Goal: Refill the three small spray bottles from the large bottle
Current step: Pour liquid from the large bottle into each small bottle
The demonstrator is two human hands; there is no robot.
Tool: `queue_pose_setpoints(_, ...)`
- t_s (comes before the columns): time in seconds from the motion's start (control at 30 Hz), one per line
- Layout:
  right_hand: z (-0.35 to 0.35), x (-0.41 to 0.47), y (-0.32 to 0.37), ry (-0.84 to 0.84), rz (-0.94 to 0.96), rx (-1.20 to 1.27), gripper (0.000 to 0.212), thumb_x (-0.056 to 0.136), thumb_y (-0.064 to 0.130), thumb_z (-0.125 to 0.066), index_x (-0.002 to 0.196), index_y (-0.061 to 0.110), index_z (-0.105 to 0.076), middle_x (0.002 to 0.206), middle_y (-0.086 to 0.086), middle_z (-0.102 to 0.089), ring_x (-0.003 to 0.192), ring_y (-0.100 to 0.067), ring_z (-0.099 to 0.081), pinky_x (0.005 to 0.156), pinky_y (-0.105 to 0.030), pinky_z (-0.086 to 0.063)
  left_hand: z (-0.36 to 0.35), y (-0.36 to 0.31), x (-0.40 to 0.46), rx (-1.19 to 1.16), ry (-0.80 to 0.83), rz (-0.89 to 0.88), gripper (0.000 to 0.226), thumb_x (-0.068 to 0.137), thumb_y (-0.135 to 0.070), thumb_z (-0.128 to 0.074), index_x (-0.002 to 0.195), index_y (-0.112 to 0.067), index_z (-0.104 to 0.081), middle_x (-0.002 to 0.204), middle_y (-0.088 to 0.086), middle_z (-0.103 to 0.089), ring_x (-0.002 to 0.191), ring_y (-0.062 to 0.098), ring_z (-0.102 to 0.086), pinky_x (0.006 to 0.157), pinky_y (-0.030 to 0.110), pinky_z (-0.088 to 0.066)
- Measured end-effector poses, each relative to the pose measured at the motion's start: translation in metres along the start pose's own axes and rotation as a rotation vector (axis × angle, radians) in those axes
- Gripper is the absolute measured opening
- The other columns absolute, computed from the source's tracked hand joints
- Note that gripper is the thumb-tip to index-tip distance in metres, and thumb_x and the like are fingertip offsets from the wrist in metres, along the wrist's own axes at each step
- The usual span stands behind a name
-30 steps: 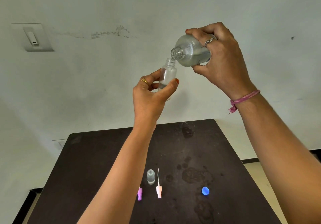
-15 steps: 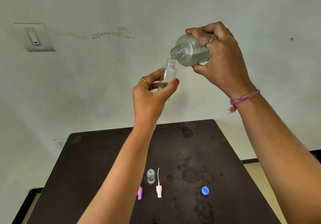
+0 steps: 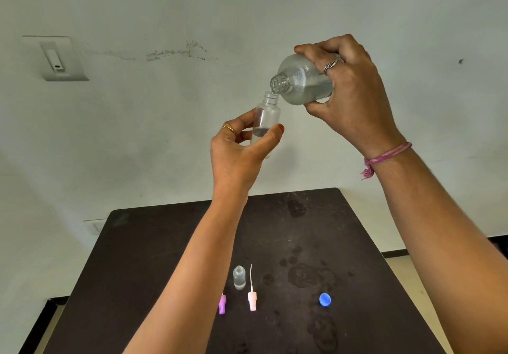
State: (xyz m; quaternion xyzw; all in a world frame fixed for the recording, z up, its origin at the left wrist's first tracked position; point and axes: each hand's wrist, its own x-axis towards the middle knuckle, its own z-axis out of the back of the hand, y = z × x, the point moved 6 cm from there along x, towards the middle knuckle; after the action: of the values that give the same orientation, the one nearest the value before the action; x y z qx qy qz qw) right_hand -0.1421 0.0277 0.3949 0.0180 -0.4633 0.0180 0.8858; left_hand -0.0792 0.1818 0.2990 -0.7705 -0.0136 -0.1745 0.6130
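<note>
We had the large bottle tipped in the right hand, fingers wrapped tight round its rounded body, upper right of centre in the frame. Its threaded mouth sat right on the neck of the small spray bottle, which the left hand pinched upright between thumb and fingers, mid-frame.

Our take on doing it well: keep the two mouths touching, tilt gently so only a thin stream runs, and watch the level, since the small neck looked narrow and the small bottle was only partly full.

Both bottles were clear, smooth plastic. Lower down on the dark, stained table stood another small bottle, uncapped, with a pink sprayer head and its thin dip tube just beside it, a purple sprayer half hidden by the arm, and a blue cap further right.
</note>
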Motion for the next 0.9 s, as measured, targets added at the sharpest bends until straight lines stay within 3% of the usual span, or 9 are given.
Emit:
queue_pose_setpoints(0.3, 0.0015, -0.0011, -0.0016, -0.007, -0.012, 0.018, 0.070, 0.068, 0.012, -0.080, 0.132, 0.023, -0.055, 0.121, -0.008, -0.054, 0.110, -0.024, -0.053, 0.090, -0.032, -0.049, -0.0002, 0.0000, 0.0006, 0.001, 0.001, -0.007, 0.037, 0.075, -0.023, -0.084, 0.109, -0.025, -0.070, 0.105, 0.003, -0.072, 0.101, 0.025, -0.066, 0.063, 0.023, -0.056)
queue_pose_setpoints(0.43, 0.0024, -0.0009, -0.0009, -0.006, -0.016, 0.017, 0.070, 0.067, 0.012, -0.080, 0.132, 0.024, -0.055, 0.121, -0.008, -0.054, 0.110, -0.025, -0.053, 0.091, -0.033, -0.049, 0.0003, 0.0000, 0.0006, 0.018, -0.002, -0.010, 0.038, 0.074, -0.025, -0.084, 0.109, -0.025, -0.070, 0.108, 0.003, -0.072, 0.103, 0.026, -0.065, 0.070, 0.032, -0.060)
queue_pose_setpoints(0.7, 0.0034, -0.0021, -0.0003, 0.001, -0.020, 0.011, 0.070, 0.067, 0.012, -0.080, 0.132, 0.024, -0.055, 0.122, -0.008, -0.053, 0.110, -0.025, -0.053, 0.090, -0.031, -0.047, 0.0004, -0.0009, -0.0018, 0.020, 0.002, -0.011, 0.038, 0.075, -0.025, -0.083, 0.111, -0.024, -0.070, 0.108, 0.003, -0.072, 0.103, 0.026, -0.065, 0.064, 0.023, -0.057)
queue_pose_setpoints(0.9, 0.0051, -0.0022, 0.0015, 0.000, -0.015, 0.007, 0.070, 0.068, 0.012, -0.080, 0.132, 0.023, -0.055, 0.122, -0.008, -0.054, 0.111, -0.024, -0.053, 0.091, -0.031, -0.048, 0.0006, -0.0016, -0.0027, 0.023, 0.004, -0.016, 0.036, 0.075, -0.025, -0.084, 0.108, -0.027, -0.070, 0.108, 0.002, -0.072, 0.102, 0.027, -0.066, 0.069, 0.028, -0.059)
